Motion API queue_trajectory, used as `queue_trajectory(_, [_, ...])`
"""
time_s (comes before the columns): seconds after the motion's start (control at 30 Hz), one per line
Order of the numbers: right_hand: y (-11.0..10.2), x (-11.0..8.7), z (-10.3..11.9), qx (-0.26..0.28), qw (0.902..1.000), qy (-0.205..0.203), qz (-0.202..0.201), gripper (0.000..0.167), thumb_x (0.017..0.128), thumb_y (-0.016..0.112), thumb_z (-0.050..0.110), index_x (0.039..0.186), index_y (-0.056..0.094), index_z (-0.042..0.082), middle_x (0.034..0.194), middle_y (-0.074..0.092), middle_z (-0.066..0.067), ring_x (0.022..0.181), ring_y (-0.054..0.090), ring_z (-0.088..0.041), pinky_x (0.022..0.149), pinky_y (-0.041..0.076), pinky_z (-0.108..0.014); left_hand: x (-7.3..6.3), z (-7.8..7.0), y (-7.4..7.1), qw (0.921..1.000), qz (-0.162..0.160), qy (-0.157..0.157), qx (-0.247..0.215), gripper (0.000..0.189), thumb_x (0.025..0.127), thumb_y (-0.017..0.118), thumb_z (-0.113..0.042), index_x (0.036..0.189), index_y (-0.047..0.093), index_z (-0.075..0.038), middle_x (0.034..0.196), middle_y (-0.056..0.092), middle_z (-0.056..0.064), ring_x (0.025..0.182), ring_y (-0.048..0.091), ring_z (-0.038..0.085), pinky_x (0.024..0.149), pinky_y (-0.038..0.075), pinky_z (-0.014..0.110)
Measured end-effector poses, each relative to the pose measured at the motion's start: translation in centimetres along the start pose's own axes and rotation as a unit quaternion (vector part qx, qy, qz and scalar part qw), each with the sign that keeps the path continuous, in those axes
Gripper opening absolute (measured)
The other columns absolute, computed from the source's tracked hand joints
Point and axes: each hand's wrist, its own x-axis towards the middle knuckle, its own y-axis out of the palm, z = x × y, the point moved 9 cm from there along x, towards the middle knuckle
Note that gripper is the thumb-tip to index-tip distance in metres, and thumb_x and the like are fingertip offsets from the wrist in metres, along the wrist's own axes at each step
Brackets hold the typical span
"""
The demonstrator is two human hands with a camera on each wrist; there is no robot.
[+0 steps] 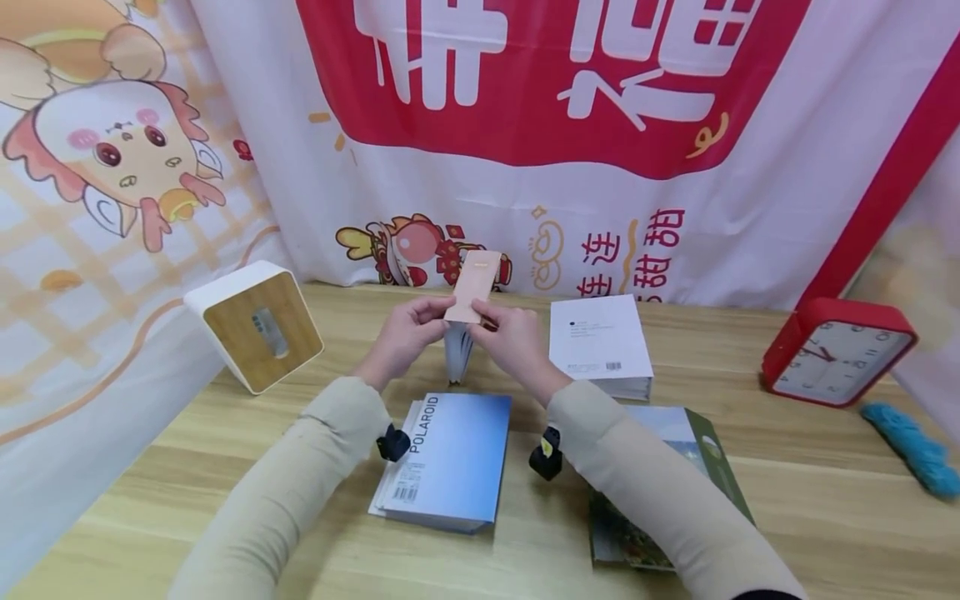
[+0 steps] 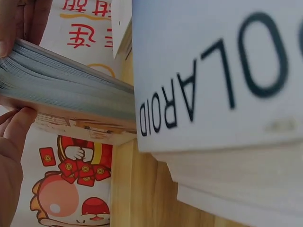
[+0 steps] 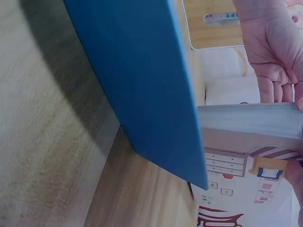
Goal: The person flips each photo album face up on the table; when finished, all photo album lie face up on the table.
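Note:
A book (image 1: pixel 474 287) with a pink spine is held upright between both hands, its page edges facing me and its lower end close over the table. My left hand (image 1: pixel 405 333) pinches it from the left, thumb and fingers at the spine. From the other side my right hand (image 1: pixel 513 337) grips it likewise. The left wrist view has the greyish page block (image 2: pixel 66 85) between the hands. An illustrated cover (image 3: pixel 236 161) with drawn drawers appears in the right wrist view. Just nearer to me lies a blue-and-white book (image 1: pixel 457 458) marked POLAROID, on other pages or books.
A white book (image 1: pixel 600 337) lies to the right, with a green picture book (image 1: pixel 712 450) partly under my right sleeve. At the left stands a white box clock (image 1: pixel 262 325) with a wooden face. A red clock (image 1: pixel 840 354) and a blue yarn bundle (image 1: pixel 911 450) are far right. Printed cloth (image 1: pixel 487 192) hangs behind.

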Motion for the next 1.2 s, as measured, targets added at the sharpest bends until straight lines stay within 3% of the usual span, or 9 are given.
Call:
queue_trajectory(0.23, [0.6,0.9,0.0,0.004,0.9994,0.023,0.027,0.044,0.086,0.065,0.027,0.129,0.056,0.019,0.124,0.06,-0.005,0.087,0.062,-0.013,0.064,0.053,-0.02,0.2,-1.0,-0.8,0.9993,-0.023,0.028,-0.002,0.037,0.087,0.052,0.005,0.123,0.055,0.001,0.129,0.055,0.018,0.116,0.054,0.026,0.092,0.048,0.032])
queue_trajectory(0.37, [1.0,1.2,-0.5,0.051,0.9968,0.045,0.041,0.049,0.086,0.066,0.021,0.132,0.052,0.02,0.127,0.059,-0.004,0.105,0.061,-0.014,0.078,0.053,-0.023,0.3,-1.5,-0.9,0.9987,-0.024,0.031,0.032,0.037,0.086,0.053,0.004,0.122,0.056,0.001,0.128,0.056,0.018,0.115,0.054,0.026,0.091,0.049,0.031])
queue_trajectory(0.57, [2.4,0.9,-2.0,0.181,0.9755,0.102,0.072,0.072,0.084,0.067,0.011,0.145,0.032,0.023,0.129,0.056,-0.012,0.115,0.056,-0.021,0.088,0.05,-0.03,0.4,-1.3,-1.0,0.997,-0.008,0.013,0.076,0.042,0.084,0.052,0.007,0.125,0.053,0.001,0.131,0.052,0.018,0.118,0.053,0.028,0.094,0.047,0.036])
queue_trajectory(0.63, [3.0,0.7,-2.5,0.203,0.9681,0.122,0.083,0.076,0.083,0.068,0.01,0.145,0.029,0.029,0.132,0.054,-0.012,0.117,0.054,-0.023,0.091,0.049,-0.034,0.3,-1.3,-0.8,0.993,0.005,0.009,0.118,0.045,0.083,0.052,0.006,0.127,0.05,-0.001,0.134,0.049,0.017,0.122,0.049,0.029,0.098,0.044,0.038])
queue_trajectory(0.73, [3.7,0.4,-3.2,0.217,0.9615,0.141,0.093,0.078,0.083,0.068,0.01,0.144,0.027,0.036,0.137,0.049,-0.009,0.121,0.051,-0.024,0.094,0.047,-0.037,0.1,-1.9,-0.2,0.9714,0.032,0.022,0.234,0.05,0.08,0.057,0.0,0.129,0.048,-0.005,0.144,0.038,0.014,0.13,0.039,0.033,0.103,0.037,0.046])
queue_trajectory(0.87, [4.2,0.0,-3.5,0.24,0.9553,0.145,0.095,0.079,0.083,0.068,0.009,0.143,0.027,0.039,0.139,0.047,-0.008,0.121,0.05,-0.024,0.094,0.048,-0.036,-0.2,-3.9,1.0,0.9209,0.073,0.071,0.376,0.052,0.078,0.063,-0.007,0.128,0.05,-0.009,0.152,0.024,0.012,0.136,0.028,0.034,0.107,0.029,0.052])
queue_trajectory(0.93, [4.3,-0.2,-3.5,0.246,0.9533,0.148,0.095,0.078,0.083,0.067,0.01,0.142,0.028,0.041,0.136,0.05,-0.007,0.119,0.051,-0.022,0.092,0.049,-0.035,-0.3,-5.0,1.9,0.9011,0.1,0.1,0.41,0.049,0.079,0.063,-0.009,0.127,0.052,-0.01,0.151,0.026,0.012,0.136,0.028,0.033,0.108,0.028,0.051])
queue_trajectory(1.07, [4.4,-0.4,-3.3,0.245,0.9532,0.148,0.098,0.072,0.084,0.066,0.012,0.14,0.033,0.041,0.127,0.056,-0.005,0.114,0.054,-0.019,0.089,0.05,-0.034,-0.3,-6.8,3.7,0.8655,0.16,0.145,0.452,0.039,0.082,0.064,-0.01,0.121,0.059,-0.014,0.129,0.053,0.009,0.113,0.052,0.028,0.095,0.044,0.045])
queue_trajectory(1.2, [4.6,-0.4,-3.0,0.237,0.956,0.14,0.1,0.07,0.082,0.067,0.007,0.141,0.037,0.032,0.125,0.058,-0.007,0.112,0.055,-0.021,0.089,0.051,-0.032,-0.1,-7.6,4.8,0.8437,0.2,0.16,0.472,0.031,0.08,0.063,-0.005,0.11,0.065,-0.011,0.101,0.061,0.005,0.083,0.055,0.019,0.074,0.048,0.034])
